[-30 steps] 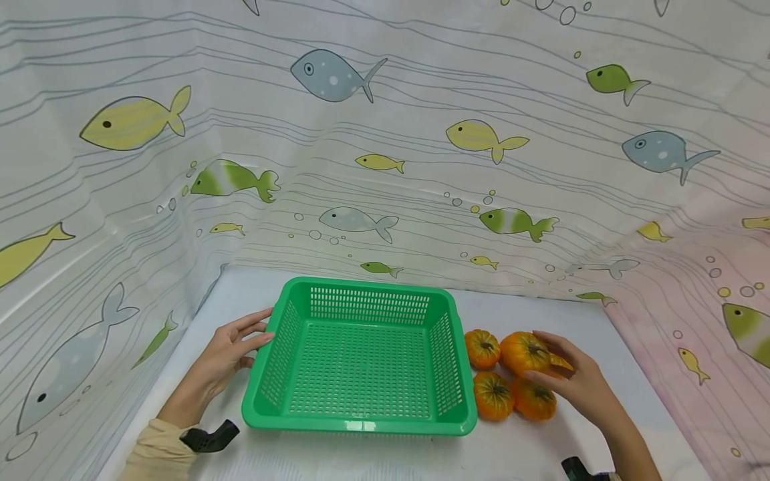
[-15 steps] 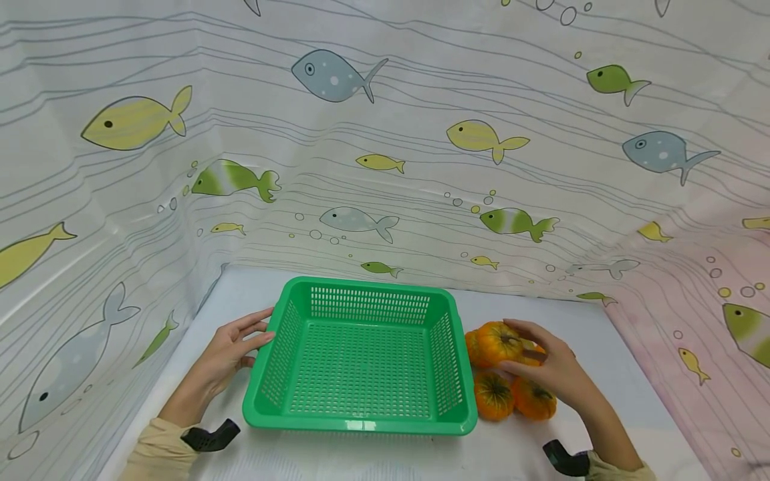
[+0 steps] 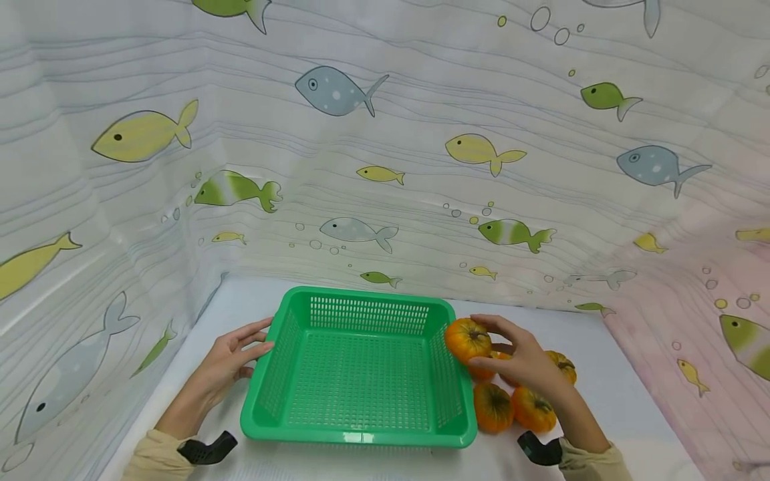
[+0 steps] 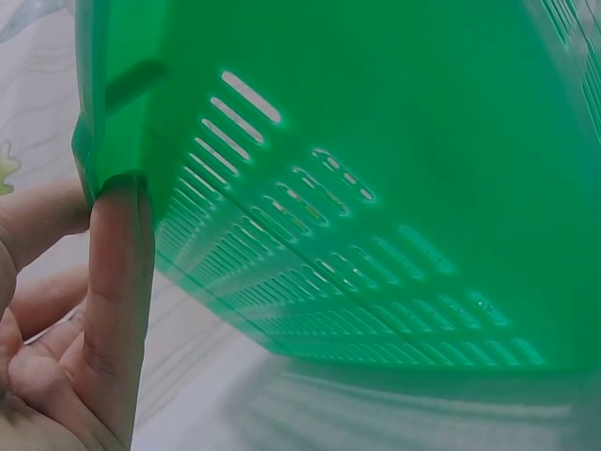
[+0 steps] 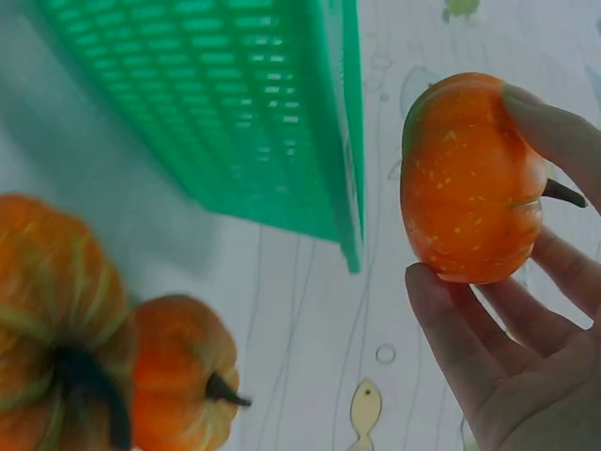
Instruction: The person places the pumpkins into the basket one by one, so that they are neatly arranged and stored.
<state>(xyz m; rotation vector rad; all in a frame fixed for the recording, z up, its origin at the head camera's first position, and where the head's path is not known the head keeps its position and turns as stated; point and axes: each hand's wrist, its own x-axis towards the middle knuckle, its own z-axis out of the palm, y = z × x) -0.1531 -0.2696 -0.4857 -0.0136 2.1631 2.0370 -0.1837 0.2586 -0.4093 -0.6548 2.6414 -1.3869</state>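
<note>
My right hand [image 3: 525, 354] pinches a small orange pumpkin [image 3: 467, 339] between thumb and fingers. That pumpkin overlaps the right rim of the green plastic basket [image 3: 362, 438] in the head view. From the right wrist, the held pumpkin [image 5: 470, 178] shows its dark stem toward the palm, and the basket wall [image 5: 216, 113] stands apart to its left. At the basket's left side, my left hand [image 3: 219, 367] has its extended thumb and fingers touching the rim. The left wrist view shows the thumb [image 4: 117, 291] with its tip under the rim's lip. The basket's inside holds nothing.
More small pumpkins lie right of the basket, among them one near the front [image 3: 493, 407], one beside it [image 3: 533, 409] and one behind my right forearm [image 3: 562, 366]. A fish-print curtain [image 3: 415, 220] rises behind and at both sides of the white table [image 3: 252, 287].
My right hand has carried its pumpkin leftward from the pile to the basket's right rim, uncovering other pumpkins. My left hand stays at the left rim. The head view has tilted up slightly.
</note>
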